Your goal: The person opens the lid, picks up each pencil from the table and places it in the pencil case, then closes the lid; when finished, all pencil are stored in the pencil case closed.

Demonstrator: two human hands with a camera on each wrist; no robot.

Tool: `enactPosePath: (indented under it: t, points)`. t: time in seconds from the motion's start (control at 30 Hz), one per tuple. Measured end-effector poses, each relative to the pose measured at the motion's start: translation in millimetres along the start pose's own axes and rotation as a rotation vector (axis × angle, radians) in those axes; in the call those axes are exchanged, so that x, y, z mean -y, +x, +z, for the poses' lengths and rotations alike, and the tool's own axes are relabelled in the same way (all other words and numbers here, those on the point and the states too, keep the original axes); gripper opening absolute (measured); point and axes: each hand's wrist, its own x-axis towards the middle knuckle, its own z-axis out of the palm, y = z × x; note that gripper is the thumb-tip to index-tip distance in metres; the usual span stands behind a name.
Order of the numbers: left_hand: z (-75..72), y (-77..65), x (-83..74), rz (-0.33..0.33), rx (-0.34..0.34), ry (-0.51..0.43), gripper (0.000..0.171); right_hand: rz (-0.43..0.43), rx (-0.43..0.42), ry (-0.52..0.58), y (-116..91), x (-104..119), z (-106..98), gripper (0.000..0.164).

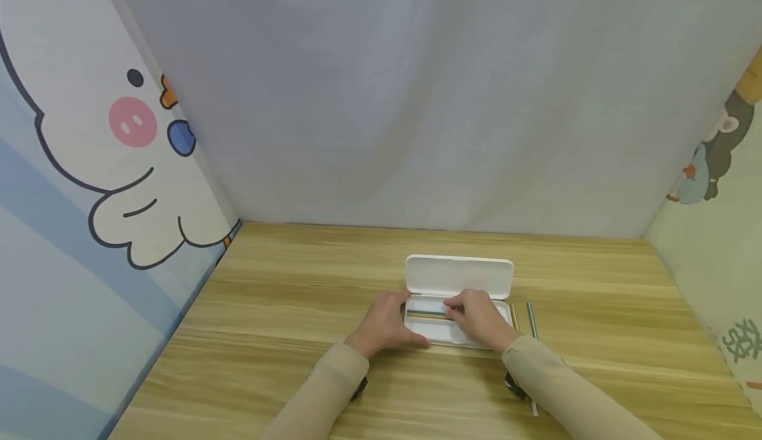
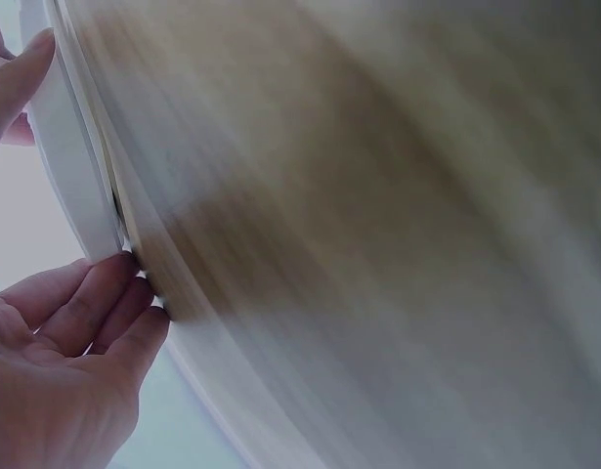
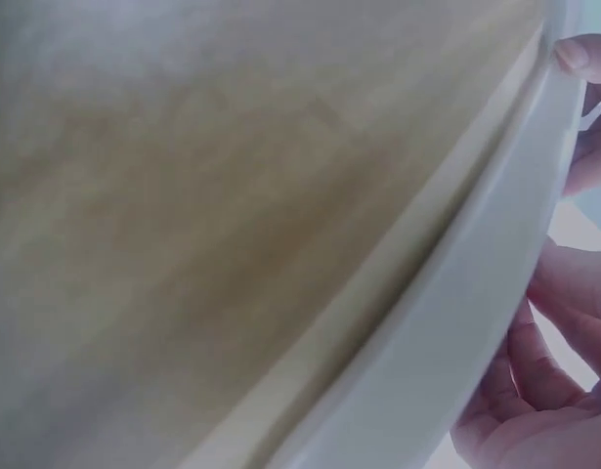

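A white pencil case [image 1: 417,329] lies on the table with its lid [image 1: 458,276] raised at the back. Inside, a blue-green pencil [image 1: 424,311] and a yellow pencil [image 1: 424,316] lie side by side along its length. My left hand [image 1: 385,324] grips the left end of the case, its thumb along the front wall and the other fingers around the far left corner. My right hand [image 1: 479,317] reaches over the case; thumb and forefinger pinch the pencils near the middle, and that hand covers their right ends. In the right wrist view its fingers [image 3: 544,366] appear behind the case's front wall [image 3: 447,283].
Just right of the case, a yellow pencil [image 1: 514,317] and another blue-green pencil [image 1: 532,321] lie on the wooden table [image 1: 286,281], partly under the right forearm. A grey curtain [image 1: 381,96] hangs behind the table; printed walls stand at both sides.
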Motion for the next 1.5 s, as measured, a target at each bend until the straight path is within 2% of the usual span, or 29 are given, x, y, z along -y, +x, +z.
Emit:
enactPosePath:
  t: [0.57,0.97,1.5]
  points:
    - [1.2,0.5,0.5,-0.007,0.007,0.0,0.074,0.046,-0.007,0.03,-8,-1,-15,0.022]
    - [1.5,1.5,1.0,-0.006,0.014,-0.026,0.075,0.038,0.004,0.07,-19,-18,-29,0.022]
    - [1.1,1.4,1.4,-0.016,0.019,-0.027,0.076,-0.006,-0.052,0.125,-38,-32,-49,0.022]
